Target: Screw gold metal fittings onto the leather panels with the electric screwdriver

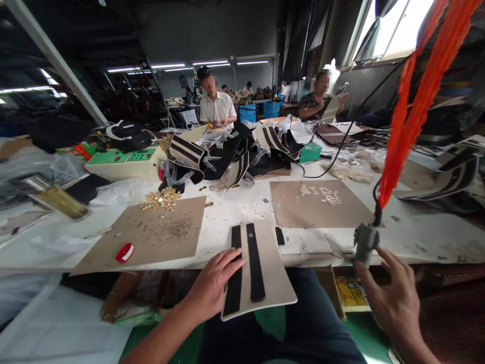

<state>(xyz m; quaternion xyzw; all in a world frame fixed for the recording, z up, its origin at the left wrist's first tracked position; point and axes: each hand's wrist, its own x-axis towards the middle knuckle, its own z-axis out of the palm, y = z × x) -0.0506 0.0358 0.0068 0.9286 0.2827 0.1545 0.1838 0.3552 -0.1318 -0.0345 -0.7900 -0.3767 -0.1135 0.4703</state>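
Step in hand, my read: steadying the pale panel (pixel 276 280) with one hand while the other goes for the gray device (pixel 367 242). Panel is at the near edge of the counter (pixel 235 207), far end over the top, near end sticking out above the lap. Hands are well apart. Left hand (pixel 214 283) has its fingers over the left black strip (pixel 233 293); thumb is hidden, so can't tell if it's pinching the edge or just resting. Right hand (pixel 396 296) is spread around the device's lower part, not wrapped on it; can't confirm contact. Device hangs below the orange bundle (pixel 401 126), black cable into its top; can't tell its function. Right black strip (pixel 255 270) shows one small round spot (pixel 250 235) near its far end. Loose gold pieces (pixel 161 198) are on the left brown board (pixel 129 227), pale pieces (pixel 329 195) on the right one (pixel 291 212). Next move would call for a firm right-hand grip, with the left pinning the panel; given the overhang, it could pivot if pushed.
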